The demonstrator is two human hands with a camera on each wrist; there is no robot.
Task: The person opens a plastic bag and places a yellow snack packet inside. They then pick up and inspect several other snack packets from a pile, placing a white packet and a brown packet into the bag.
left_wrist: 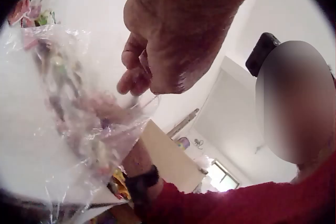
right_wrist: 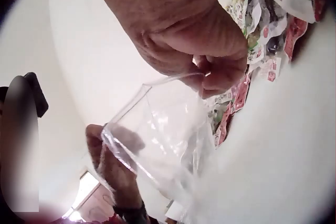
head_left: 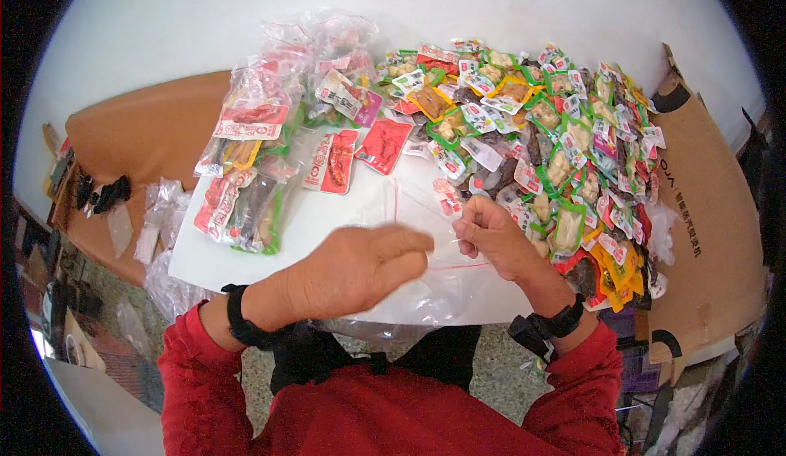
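Between my hands hangs a clear plastic bag (right_wrist: 168, 124) with its mouth spread apart; a pink line along it shows in the head view. My right hand (head_left: 501, 241) pinches one edge of the mouth between thumb and curled fingers. On the opposite side my left hand (head_left: 348, 269) grips the bag's other edge, fingers bent in the left wrist view. Through the film, the bag looks to have nothing inside. Close beyond the right hand lies a heap of small sealed snack packs (head_left: 565, 165). Two red packs (head_left: 385, 146) lie flat on the white table (head_left: 327, 210) beyond the left hand.
Filled clear bags of packs (head_left: 246, 186) are stacked at the table's left. A brown padded seat (head_left: 155, 120) with loose plastic lies further left. A cardboard sheet (head_left: 704, 210) flanks the heap on the right, and a white wall rises behind.
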